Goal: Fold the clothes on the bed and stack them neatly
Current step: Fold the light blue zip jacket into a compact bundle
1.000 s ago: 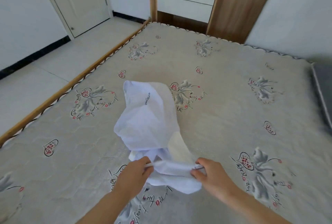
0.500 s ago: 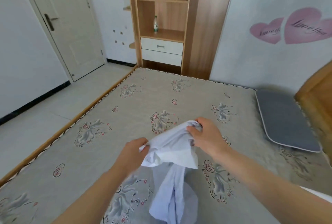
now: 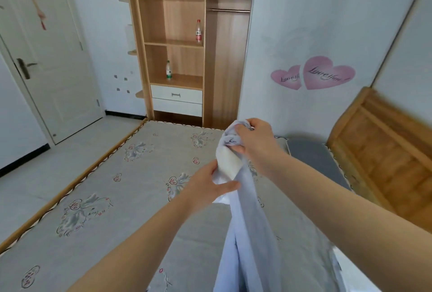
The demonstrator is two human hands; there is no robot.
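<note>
A pale lilac-white garment [image 3: 247,233] hangs in the air above the bed [image 3: 112,198], bunched at its top and trailing down out of the frame's bottom edge. My right hand [image 3: 253,138] grips the bunched top, raised high over the mattress. Lower down, my left hand [image 3: 210,186] pinches a fold of the same cloth between thumb and fingers. What kind of garment it is stays hidden by the bunching.
A grey pillow [image 3: 320,165] lies at the bed's right side beside a wooden headboard [image 3: 385,160]. A wooden shelf unit [image 3: 184,57] with two bottles and white drawers stands past the bed's far edge. A white door [image 3: 46,62] and bare floor lie left.
Both hands have lifted the garment off the mattress and up. The right hand rose highest, so the cloth now hangs long. The head view tilted up toward the wall.
</note>
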